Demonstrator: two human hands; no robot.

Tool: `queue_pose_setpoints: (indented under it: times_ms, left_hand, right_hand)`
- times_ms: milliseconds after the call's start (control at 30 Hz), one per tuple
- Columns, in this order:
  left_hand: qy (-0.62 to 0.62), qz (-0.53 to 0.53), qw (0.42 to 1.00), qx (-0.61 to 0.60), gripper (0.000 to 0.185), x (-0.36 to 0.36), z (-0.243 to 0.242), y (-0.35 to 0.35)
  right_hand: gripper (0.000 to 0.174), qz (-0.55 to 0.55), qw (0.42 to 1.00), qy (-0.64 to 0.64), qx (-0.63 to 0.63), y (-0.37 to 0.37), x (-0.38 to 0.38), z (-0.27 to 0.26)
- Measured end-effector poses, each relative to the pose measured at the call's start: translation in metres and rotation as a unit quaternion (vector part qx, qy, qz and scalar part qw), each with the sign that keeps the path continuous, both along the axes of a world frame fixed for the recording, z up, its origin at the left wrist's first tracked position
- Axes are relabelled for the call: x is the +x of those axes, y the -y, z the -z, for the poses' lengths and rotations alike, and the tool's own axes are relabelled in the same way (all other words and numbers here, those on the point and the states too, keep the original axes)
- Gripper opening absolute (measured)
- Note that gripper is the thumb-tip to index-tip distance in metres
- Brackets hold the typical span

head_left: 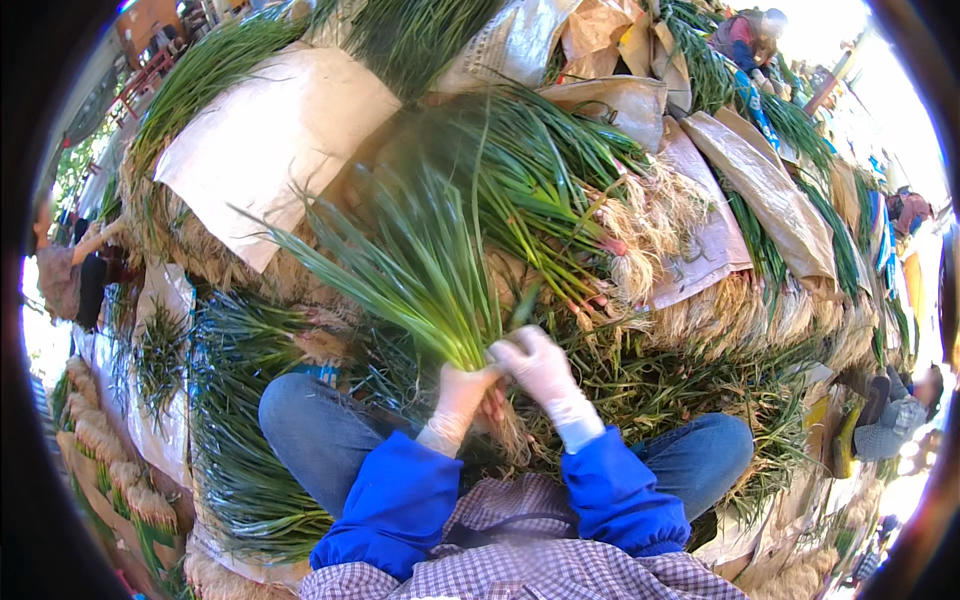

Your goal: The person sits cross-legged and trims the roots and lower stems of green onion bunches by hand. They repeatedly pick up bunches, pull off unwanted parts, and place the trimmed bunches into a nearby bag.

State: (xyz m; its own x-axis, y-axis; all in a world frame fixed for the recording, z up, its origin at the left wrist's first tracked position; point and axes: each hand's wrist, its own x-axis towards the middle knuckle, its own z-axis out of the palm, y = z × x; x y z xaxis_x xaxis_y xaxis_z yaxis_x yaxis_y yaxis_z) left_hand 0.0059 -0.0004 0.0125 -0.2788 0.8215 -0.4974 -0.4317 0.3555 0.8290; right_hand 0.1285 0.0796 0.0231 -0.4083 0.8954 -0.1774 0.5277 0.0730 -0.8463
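A bunch of green onions (442, 300) is gripped near its base in my left hand (461, 394), its leaves fanning up and to the left, its pale roots hanging down between my wrists. My right hand (532, 364) touches the bunch at the left hand's thumb, fingers bent; whether it pinches a leaf is blurred. Both hands wear thin whitish gloves, with blue sleeves above them. Just beyond lies a heap of green onions (540, 187), with stringy roots (637, 232) pointing right.
Trimmed leaves (675, 390) litter the ground by my right knee. More onions (247, 450) lie left of my crossed legs. Pale sacking sheets (277, 135) cover stacked bunches ahead. Co-workers sit around: one at far left (67, 277), one at right (892, 420), one at upper right (750, 41).
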Motion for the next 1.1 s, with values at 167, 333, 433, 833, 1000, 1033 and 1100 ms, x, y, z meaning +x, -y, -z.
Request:
queue_pose_setpoints:
  times_ms: [167, 333, 433, 833, 1000, 1033, 1100]
  left_hand:
    - [0.004, -0.027, 0.999, 0.025, 0.011, -0.006, -0.026, -0.005]
    - [0.165, 0.006, 0.983, 0.075, 0.036, -0.034, -0.02, -0.002]
    - [0.244, -0.001, 0.962, 0.118, 0.036, -0.027, -0.014, -0.008]
    - [0.185, -0.037, 0.981, 0.04, 0.024, -0.005, -0.013, -0.005]
    - [0.161, -0.016, 0.986, 0.033, 0.025, -0.013, 0.001, -0.002]
    - [0.146, 0.024, 0.988, 0.047, 0.025, -0.01, 0.001, -0.003]
    - [0.095, 0.025, 0.994, 0.045, 0.016, 0.005, -0.01, -0.002]
  right_hand:
    - [0.032, 0.089, 0.98, 0.155, 0.088, -0.015, 0.013, 0.029]
    - [0.028, -0.021, 0.945, 0.307, 0.113, -0.038, 0.041, -0.006]
    - [0.021, -0.01, 0.894, 0.395, 0.212, -0.088, 0.061, 0.033]
    - [0.004, -0.144, 0.858, 0.272, 0.412, 0.016, 0.05, -0.048]
    - [0.009, -0.086, 0.894, 0.22, 0.381, 0.016, 0.067, -0.048]
    - [0.007, -0.124, 0.889, 0.216, 0.384, 0.027, 0.06, -0.053]
    - [0.005, -0.234, 0.852, 0.25, 0.397, 0.048, 0.053, -0.037]
